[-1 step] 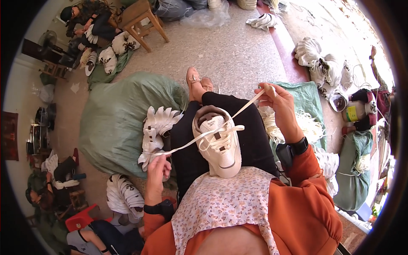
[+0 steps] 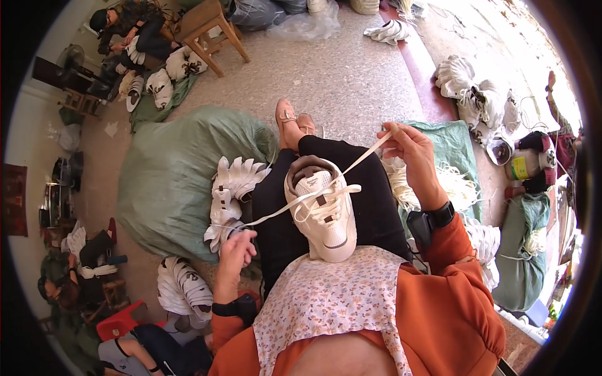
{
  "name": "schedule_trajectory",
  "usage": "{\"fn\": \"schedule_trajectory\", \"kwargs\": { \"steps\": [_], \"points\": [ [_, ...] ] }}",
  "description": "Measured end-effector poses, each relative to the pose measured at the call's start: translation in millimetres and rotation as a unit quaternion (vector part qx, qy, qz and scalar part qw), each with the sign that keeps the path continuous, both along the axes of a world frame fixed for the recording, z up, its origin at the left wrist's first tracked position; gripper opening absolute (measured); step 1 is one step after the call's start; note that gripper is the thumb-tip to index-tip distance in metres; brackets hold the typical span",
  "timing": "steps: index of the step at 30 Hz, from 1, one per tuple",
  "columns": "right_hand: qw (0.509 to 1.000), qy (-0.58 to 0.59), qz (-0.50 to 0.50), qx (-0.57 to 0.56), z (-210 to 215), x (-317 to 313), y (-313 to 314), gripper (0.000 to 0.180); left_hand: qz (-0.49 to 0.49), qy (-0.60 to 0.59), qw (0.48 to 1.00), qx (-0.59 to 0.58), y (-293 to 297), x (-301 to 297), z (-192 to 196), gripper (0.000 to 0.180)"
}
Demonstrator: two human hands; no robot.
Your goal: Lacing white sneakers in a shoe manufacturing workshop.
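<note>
Two hands pulling one white lace (image 2: 276, 213) taut, left hand (image 2: 237, 247) and right hand (image 2: 407, 147) each pinching an end, white sneaker (image 2: 323, 210) between them

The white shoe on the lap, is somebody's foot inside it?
No, the white shoe lies empty on the lap while the left hand and right hand pull its lace.

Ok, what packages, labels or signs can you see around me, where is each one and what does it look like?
Container with yellow and green label: far right on the floor, small and roundish.
Dark red wall hanging: far left edge, rectangular; its marks are too small to tell.
Small tongue label on the white sneaker in the lap: a tiny pale patch.
No screens visible.
</note>
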State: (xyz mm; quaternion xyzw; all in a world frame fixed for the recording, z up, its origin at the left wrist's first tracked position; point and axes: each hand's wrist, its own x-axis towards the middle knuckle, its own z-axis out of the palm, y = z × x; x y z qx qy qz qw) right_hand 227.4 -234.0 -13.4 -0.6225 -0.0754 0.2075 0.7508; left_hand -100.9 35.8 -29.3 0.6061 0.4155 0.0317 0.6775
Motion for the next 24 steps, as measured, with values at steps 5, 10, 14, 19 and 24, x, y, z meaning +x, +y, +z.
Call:
{"fn": "schedule_trajectory", "kwargs": {
  "steps": [5, 10, 14, 19, 24],
  "points": [
    [0.996, -0.061, -0.019, -0.058, -24, 12, -14, 0.027, -0.205, -0.024, 0.927, 0.312, -13, 26, 12, 0.016],
    [0.995, 0.001, -0.093, 0.038, -16, 6, -9, 0.028, -0.275, -0.185, 0.850, 0.409, -34, 108, 53, 0.016],
    [0.995, 0.044, -0.056, 0.066, -19, 5, -10, 0.033, -0.296, -0.241, 0.845, 0.376, -51, 154, 43, 0.019],
    [0.996, 0.062, -0.057, 0.035, -23, 6, -3, 0.031, -0.330, -0.195, 0.866, 0.322, -61, 171, 29, 0.020],
    [0.997, 0.000, -0.071, 0.011, -21, 18, -5, 0.027, -0.319, -0.150, 0.892, 0.282, -59, 171, 18, 0.014]
  ]
}}
